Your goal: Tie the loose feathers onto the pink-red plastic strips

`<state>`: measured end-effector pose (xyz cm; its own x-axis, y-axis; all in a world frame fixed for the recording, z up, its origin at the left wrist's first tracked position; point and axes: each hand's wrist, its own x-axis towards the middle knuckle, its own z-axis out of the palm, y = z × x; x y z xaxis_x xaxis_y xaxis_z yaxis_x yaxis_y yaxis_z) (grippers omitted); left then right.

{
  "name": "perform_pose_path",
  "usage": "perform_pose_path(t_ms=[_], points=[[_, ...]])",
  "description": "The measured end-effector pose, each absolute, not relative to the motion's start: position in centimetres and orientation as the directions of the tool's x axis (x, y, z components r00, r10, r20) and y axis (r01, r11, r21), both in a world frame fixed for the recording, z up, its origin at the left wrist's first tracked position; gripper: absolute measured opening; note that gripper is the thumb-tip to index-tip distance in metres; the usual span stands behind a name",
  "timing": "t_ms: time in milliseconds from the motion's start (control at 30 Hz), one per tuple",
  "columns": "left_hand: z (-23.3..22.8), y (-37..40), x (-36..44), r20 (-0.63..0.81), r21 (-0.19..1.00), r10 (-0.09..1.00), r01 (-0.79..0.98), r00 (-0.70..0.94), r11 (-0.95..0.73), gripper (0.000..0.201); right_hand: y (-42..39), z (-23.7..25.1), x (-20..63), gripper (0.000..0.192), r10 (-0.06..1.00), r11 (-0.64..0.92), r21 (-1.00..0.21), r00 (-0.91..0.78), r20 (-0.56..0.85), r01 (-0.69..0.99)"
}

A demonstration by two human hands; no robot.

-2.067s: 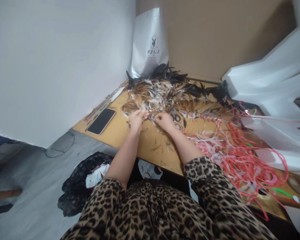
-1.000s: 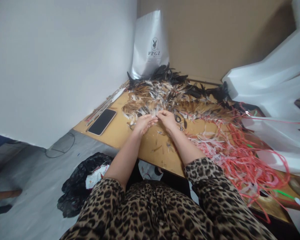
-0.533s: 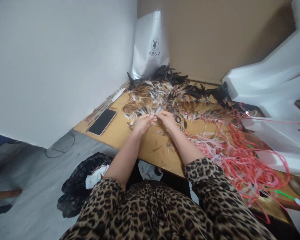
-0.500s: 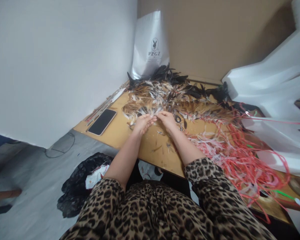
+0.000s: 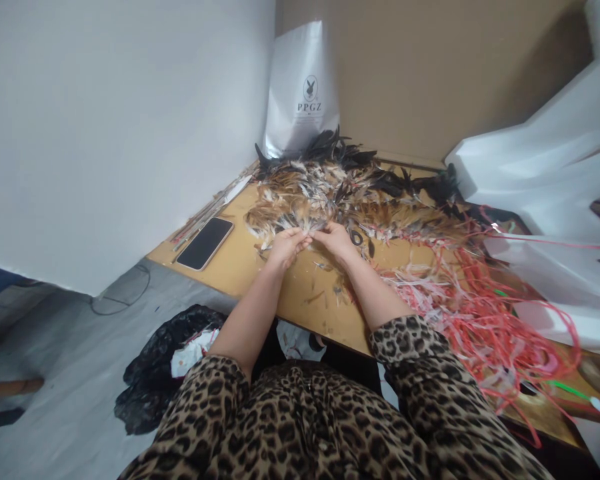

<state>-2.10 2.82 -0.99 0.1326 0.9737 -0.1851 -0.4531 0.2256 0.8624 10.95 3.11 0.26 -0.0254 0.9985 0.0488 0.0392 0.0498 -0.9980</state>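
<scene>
Pinching together at the near edge of a heap of brown, white and black feathers (image 5: 330,193) on the wooden table (image 5: 260,273), the left hand (image 5: 286,245) and right hand (image 5: 337,240) seemingly grip a small tuft.

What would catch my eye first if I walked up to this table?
Most likely the big heap of brown, white and black feathers spread across the far side of the wooden table, with the left hand and right hand pinching a few feathers together at its near edge. To the right sprawls a tangle of red and pink strings. A dark phone lies at the left, and a white PPGZ bag stands behind in the corner.
</scene>
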Motion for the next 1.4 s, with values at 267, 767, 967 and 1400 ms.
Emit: perform_pose_path(t_ms=[267, 767, 967, 1400], points=[[-0.74, 2.55, -2.11, -0.197, 0.880, 0.974, -0.417, 0.112, 0.226, 0.010, 3.63, -0.24, 11.53, 0.031, 0.999, 0.035, -0.999, -0.003, 0.035, 0.004], [-0.60, 2.53, -2.01, -0.189, 0.895, 0.974, -0.385, 0.128, 0.224, 0.012, 3.49, 0.07, 11.45, 0.034, 0.995, 0.063, -0.996, 0.079, 0.068, 0.060], [-0.75, 2.41, -2.05, -0.166, 0.905, 0.968, -0.361, 0.191, 0.226, 0.012, 3.35, -0.03, 11.33, 0.037, 0.993, 0.063, -0.996, 0.093, 0.068, 0.055], [-0.69, 2.51, -2.18, -0.187, 0.903, 0.966, -0.355, 0.181, 0.241, 0.014, 3.44, 0.08, 11.51, 0.031, 0.991, 0.135, -0.989, -0.021, 0.134, 0.052]])
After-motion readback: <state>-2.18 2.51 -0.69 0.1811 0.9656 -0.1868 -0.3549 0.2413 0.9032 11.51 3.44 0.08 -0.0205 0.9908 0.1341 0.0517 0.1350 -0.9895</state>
